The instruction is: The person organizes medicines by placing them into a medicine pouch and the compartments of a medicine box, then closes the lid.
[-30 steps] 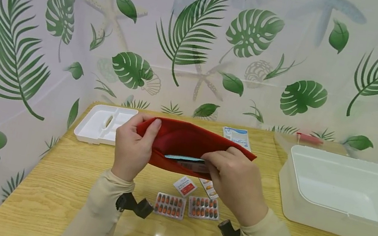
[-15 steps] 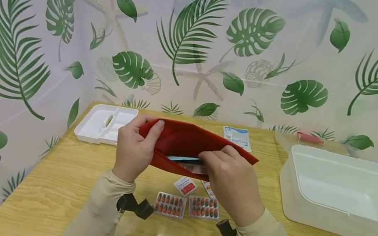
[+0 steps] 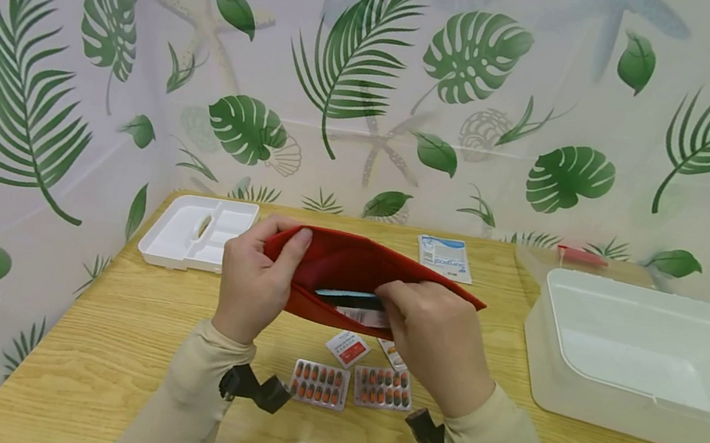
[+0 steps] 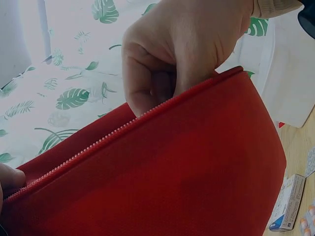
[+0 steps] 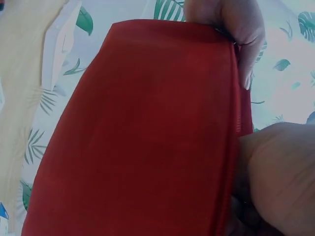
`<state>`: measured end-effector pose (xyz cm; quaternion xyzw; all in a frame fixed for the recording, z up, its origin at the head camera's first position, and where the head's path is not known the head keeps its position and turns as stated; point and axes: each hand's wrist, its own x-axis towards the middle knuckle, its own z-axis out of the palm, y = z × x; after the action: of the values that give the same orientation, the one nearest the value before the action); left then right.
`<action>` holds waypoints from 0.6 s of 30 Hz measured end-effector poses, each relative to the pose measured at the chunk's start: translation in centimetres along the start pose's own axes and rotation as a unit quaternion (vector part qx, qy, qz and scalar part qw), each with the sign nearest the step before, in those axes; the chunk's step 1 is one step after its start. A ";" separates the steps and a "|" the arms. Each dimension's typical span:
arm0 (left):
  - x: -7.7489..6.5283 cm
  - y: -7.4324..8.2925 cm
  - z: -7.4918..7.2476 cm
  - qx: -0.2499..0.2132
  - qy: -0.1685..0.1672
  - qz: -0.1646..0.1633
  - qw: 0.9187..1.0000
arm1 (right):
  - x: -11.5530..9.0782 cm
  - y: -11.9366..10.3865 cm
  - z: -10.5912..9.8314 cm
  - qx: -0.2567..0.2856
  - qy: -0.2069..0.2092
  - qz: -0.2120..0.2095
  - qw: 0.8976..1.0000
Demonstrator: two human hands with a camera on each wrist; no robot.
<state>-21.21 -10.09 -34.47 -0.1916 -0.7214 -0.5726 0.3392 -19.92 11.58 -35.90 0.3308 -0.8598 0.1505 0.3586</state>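
My left hand grips the left end of a red zippered pouch, thumb over its rim, holding it up above the table. The mouth gapes toward the head camera. Inside show a light blue edge, something black and a white label with print. At the pouch's right end, my right hand reaches in through the mouth beside these contents. In the left wrist view that hand's bent fingers dip behind the zipper. Its fingertips are hidden, so I cannot tell what they hold.
Below the pouch lie two capsule blister packs, a small white and red box and another pack of orange pills. A "Surgical" packet lies behind. White compartment tray left; translucent bin right.
The pouch and both hands have shifted slightly right. My right hand has turned a little at the pouch's mouth and stays inside it; my left hand keeps its grip.
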 end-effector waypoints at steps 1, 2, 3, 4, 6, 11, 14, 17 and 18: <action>0.0 0.0 0.0 -0.001 -0.001 -0.001 1.000 | 0.0 0.0 0.0 0.008 0.004 0.002 1.000; 0.0 0.1 0.0 -0.002 -0.003 -0.002 1.000 | 0.1 0.1 0.0 0.012 0.009 0.005 1.000; 0.0 0.1 0.0 -0.003 -0.004 -0.004 1.000 | 0.1 0.1 0.1 0.019 0.014 0.008 1.000; 0.0 0.1 0.0 -0.004 -0.004 -0.005 1.000 | 0.2 0.1 0.1 0.025 0.018 0.011 0.999; 0.0 0.2 0.0 -0.006 -0.003 -0.005 1.000 | 0.2 0.2 0.1 0.036 0.023 0.017 0.999; 0.1 -0.1 -0.1 0.004 0.008 -0.003 1.000 | 0.1 0.2 0.0 0.041 0.007 0.010 0.999; 0.3 -0.5 -0.3 0.012 0.023 -0.014 1.000 | 0.1 0.3 0.0 0.045 0.001 -0.007 0.999; 0.6 -0.9 -0.7 0.015 0.043 -0.026 0.999 | 0.2 0.2 -0.1 0.074 0.018 -0.030 0.997; 0.6 -1.0 -0.8 0.014 0.049 -0.030 0.998 | 0.3 0.3 -0.2 0.088 0.030 -0.037 0.995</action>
<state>-22.12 -11.22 -34.63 -0.1366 -0.7173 -0.5811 0.3595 -20.15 11.74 -35.60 0.3878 -0.8193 0.2219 0.3592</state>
